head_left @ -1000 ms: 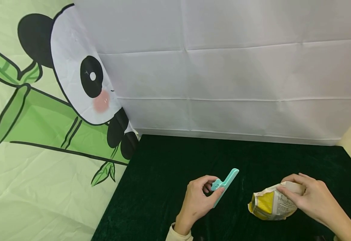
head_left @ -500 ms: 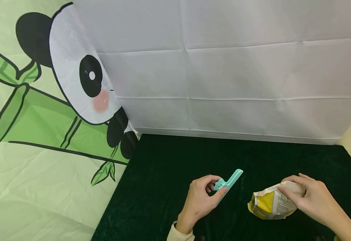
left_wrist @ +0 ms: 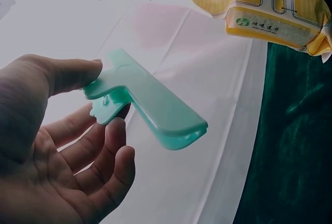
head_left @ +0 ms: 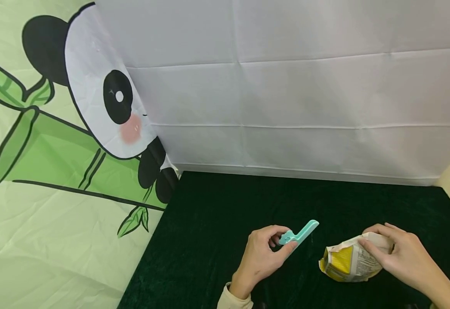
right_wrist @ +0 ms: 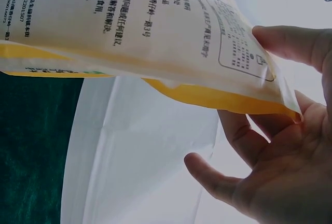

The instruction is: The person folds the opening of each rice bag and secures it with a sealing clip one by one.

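A mint-green bag clip is pinched between the thumb and fingers of my left hand. In the left wrist view the clip shows its long bar pointing away from the palm and its short handles at the fingertips. To the right, my right hand grips the top end of a yellow and white printed bag. Seen from the right wrist, the bag shows rows of printed text, with the thumb on one face and fingers behind. A gap separates clip and bag.
Dark green cloth covers the table. A white sheet hangs behind it, and a green panda-print cloth hangs on the left.
My left hand has drifted a little to the right with the clip, nearer the bag, and the clip's bar lies flatter. The right hand and bag have hardly moved.
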The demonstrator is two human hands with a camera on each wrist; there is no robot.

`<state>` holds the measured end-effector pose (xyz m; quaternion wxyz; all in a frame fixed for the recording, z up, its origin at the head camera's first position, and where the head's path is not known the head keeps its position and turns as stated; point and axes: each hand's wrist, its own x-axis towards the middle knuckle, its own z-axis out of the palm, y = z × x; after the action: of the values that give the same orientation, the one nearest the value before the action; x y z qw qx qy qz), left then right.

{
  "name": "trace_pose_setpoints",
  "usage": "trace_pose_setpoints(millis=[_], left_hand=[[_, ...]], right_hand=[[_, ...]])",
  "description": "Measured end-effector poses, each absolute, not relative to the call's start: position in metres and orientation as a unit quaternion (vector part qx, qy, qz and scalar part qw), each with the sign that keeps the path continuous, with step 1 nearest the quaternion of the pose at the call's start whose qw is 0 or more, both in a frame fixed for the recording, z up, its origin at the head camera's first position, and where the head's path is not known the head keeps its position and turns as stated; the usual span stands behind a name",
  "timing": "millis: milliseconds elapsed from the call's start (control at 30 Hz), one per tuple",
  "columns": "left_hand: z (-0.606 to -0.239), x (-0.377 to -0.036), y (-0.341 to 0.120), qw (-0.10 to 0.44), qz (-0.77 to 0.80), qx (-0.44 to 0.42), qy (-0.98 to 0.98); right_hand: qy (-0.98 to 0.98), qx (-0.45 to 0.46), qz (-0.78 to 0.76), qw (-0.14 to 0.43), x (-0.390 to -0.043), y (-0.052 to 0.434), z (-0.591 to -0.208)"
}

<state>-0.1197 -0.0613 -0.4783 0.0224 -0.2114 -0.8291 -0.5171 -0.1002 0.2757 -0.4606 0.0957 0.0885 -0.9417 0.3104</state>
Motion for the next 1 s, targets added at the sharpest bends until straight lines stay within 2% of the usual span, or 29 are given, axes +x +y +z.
trace_pose_setpoints(millis=[333, 1000], left_hand=[[-0.482, -0.121, -0.056, 0.020, -0.512, -0.220, -0.830], [-0.479, -0.121, -0.050, 0.006, -0.496, -0.231, -0.837]], right_hand=[[-0.936, 0.109, 0.307, 0.131, -0.100, 0.276, -0.463], [-0.938, 0.106, 0.306, 0.127, -0.095, 0.275, -0.463]])
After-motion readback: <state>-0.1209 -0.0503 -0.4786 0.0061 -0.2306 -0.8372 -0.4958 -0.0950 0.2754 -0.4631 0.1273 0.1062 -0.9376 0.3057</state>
